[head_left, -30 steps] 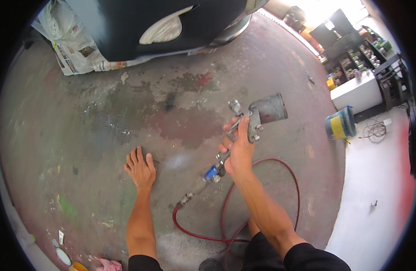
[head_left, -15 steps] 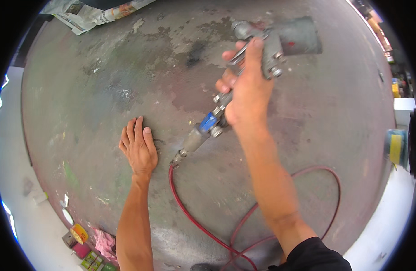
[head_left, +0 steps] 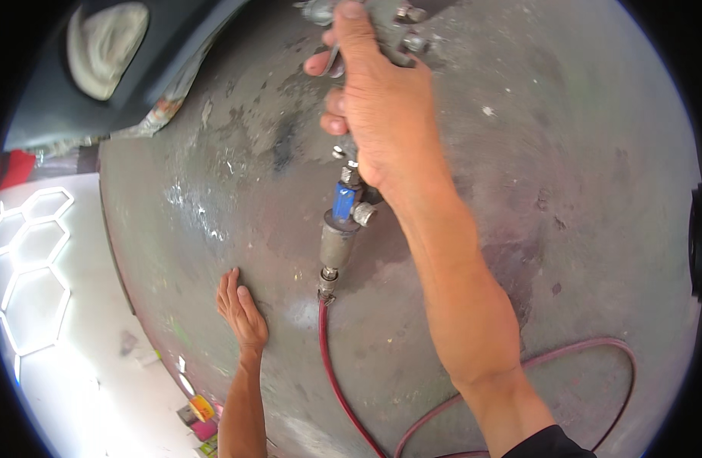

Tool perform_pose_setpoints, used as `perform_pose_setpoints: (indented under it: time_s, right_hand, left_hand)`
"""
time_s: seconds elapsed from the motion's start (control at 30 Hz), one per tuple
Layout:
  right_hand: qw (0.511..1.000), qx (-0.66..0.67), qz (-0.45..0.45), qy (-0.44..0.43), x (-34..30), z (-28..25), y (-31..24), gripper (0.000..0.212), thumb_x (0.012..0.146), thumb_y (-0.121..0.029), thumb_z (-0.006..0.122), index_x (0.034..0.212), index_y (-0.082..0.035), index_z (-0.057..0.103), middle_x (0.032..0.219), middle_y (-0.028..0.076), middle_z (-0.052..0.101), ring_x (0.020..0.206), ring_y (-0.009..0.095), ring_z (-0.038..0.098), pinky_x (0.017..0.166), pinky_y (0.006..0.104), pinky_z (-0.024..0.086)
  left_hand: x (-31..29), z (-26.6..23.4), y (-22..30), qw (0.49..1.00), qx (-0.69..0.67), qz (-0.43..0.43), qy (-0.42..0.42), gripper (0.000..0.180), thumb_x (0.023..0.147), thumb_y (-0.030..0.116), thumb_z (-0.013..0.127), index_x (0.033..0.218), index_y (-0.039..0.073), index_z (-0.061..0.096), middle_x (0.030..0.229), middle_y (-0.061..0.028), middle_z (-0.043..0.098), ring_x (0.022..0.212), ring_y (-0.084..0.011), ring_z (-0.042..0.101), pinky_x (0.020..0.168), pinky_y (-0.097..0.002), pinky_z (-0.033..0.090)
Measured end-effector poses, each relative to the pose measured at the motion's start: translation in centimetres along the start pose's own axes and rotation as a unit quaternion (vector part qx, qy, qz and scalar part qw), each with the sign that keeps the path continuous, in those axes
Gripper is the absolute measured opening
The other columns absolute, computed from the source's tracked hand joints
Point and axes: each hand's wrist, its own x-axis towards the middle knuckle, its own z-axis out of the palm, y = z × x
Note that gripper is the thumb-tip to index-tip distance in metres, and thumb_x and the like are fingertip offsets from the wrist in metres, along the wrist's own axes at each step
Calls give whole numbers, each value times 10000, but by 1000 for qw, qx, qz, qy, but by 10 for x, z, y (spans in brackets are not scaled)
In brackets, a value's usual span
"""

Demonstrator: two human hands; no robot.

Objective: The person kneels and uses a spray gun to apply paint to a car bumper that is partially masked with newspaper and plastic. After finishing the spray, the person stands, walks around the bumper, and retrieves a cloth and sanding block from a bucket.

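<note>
Orange tub [head_left: 201, 408] and pink container [head_left: 205, 430] by floor's left edge, near end; contents unclear. Spray gun [head_left: 413, 41] above middle of floor [head_left: 519, 153], right hand [head_left: 393, 114] gripping handle, partly hiding it. Red hose [head_left: 325, 336] trails below. Left hand [head_left: 244, 309] empty, palm down, floor contact unclear. Dark bumper [head_left: 46, 99] at floor's far left corner.

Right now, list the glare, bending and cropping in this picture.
Head view: glare from hexagonal light lines washes out much of the white wall; head view: the floor edge along it bows and the corners go black; head view: the upper edge crops the spray gun in the right hand.
</note>
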Motion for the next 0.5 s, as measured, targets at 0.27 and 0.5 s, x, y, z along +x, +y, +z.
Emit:
perform_pose_setpoints:
  time_s: [0.27,0.5]
  right_hand:
    - [998,64,2,-22,27,-35,6,550,1006,-576,747,981,-30,690,808,76,691,574,121,541,524,324,461]
    - [998,57,4,-10,31,-49,-1,623,1021,-592,711,838,4,688,727,85,690,741,256,674,751,431,545]
  left_hand:
    - [-4,2,1,999,31,-13,-16,495,1169,286,358,1563,25,507,1609,-218,478,1481,-407,411,1255,-522,254]
    - [-13,-1,6,999,25,-2,-30,502,1170,286,349,1563,11,496,1615,-235,460,1479,-413,399,1262,-516,241]
